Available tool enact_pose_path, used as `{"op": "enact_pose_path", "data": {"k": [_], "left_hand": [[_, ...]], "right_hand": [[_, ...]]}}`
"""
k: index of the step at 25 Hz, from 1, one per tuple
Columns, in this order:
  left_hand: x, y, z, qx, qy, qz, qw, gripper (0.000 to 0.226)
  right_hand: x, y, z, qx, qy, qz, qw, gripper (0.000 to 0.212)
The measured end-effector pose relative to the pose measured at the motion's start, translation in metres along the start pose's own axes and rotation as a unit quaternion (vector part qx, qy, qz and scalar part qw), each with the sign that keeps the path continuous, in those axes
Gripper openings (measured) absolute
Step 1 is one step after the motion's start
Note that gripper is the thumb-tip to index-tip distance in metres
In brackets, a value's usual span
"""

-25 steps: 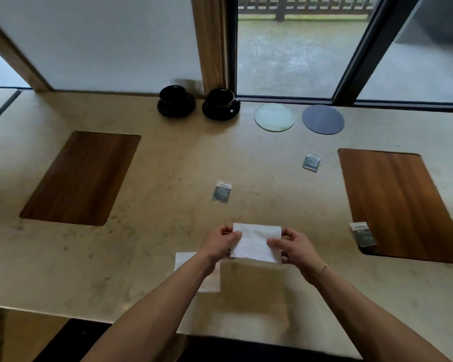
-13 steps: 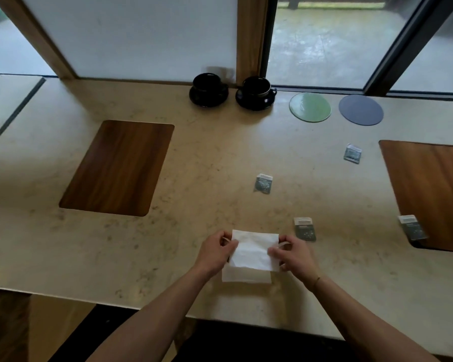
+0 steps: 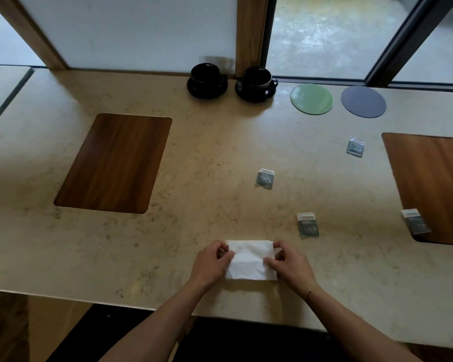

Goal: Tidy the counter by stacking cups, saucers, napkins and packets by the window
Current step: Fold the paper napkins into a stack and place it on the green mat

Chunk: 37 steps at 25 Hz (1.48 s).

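Observation:
White napkins (image 3: 249, 259) lie stacked near the counter's front edge. My left hand (image 3: 211, 262) pinches their left side and my right hand (image 3: 289, 265) pinches the right side. Several grey packets lie scattered: one (image 3: 265, 178) mid-counter, one (image 3: 308, 225) just right of the napkins, one (image 3: 355, 146) farther right, one (image 3: 415, 221) on the edge of the right wooden inlay. Two black cups on black saucers (image 3: 207, 81) (image 3: 256, 83) stand by the window. A green saucer (image 3: 312, 99) and a grey saucer (image 3: 363, 101) lie to their right.
The beige stone counter (image 3: 207, 152) has a wooden inlay (image 3: 114, 163) at left and another (image 3: 434, 186) at right. A wooden post (image 3: 249, 32) and dark window frames run along the back. The counter's front edge is just below my hands.
The napkin I held has come down squarely onto the second napkin, which was offset to the left before. The view has shifted left, and a packet has come into sight near my right hand.

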<state>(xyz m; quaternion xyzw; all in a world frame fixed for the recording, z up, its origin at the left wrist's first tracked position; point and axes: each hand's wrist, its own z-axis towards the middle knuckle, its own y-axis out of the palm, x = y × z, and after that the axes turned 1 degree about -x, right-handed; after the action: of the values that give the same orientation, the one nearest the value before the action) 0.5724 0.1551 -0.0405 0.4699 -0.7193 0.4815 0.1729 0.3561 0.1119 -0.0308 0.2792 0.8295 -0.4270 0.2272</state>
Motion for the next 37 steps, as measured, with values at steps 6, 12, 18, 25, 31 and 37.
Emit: {"op": "enact_pose_path", "data": {"k": [6,12,18,25,31,37], "left_hand": [[-0.0030,0.0006,-0.0017,0.019,-0.006,0.012,1.000,0.011],[-0.0032,-0.0011,-0.0009,0.033,-0.016,0.037,0.999,0.013],[-0.0014,0.0003,-0.0013,0.049,-0.022,0.038,0.998,0.014],[-0.0012,-0.0002,-0.0013,0.050,-0.017,0.038,0.998,0.012],[-0.0008,0.0017,0.0001,0.051,-0.019,0.052,0.997,0.013],[-0.0034,-0.0021,0.0027,0.058,-0.025,0.075,0.995,0.026]], "right_hand": [[-0.0009,0.0037,0.0039,0.013,-0.012,-0.009,1.000,0.031],[-0.0031,0.0049,0.0054,0.024,-0.007,-0.065,0.998,0.038],[-0.0030,0.0070,0.0053,0.023,-0.007,-0.085,0.996,0.051],[-0.0032,0.0082,0.0059,0.017,-0.011,-0.101,0.995,0.055],[-0.0061,0.0049,0.0051,0.014,-0.007,-0.127,0.992,0.055],[-0.0043,0.0032,0.0068,0.019,-0.018,-0.153,0.988,0.054]]}}
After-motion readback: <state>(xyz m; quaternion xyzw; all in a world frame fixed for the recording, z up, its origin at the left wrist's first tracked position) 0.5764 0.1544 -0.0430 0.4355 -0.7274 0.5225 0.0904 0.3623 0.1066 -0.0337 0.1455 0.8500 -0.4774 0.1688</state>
